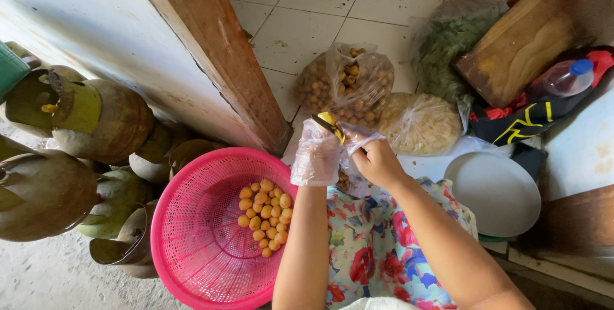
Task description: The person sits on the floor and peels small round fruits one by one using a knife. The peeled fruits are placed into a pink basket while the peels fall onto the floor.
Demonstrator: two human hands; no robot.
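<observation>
A small yellow fruit (329, 119) sits pinched in the gloved left hand (316, 154). The bare right hand (377, 160) grips a knife (325, 124) against it, above the pink basket (192, 246).

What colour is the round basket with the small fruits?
Bright pink basket, seen best in the head view.

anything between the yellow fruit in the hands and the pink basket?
Nothing visible. The left hand, in a clear plastic glove, holds the yellow fruit with the right hand against it. The pink basket sits open just below and left, holding only peeled fruits.
</observation>
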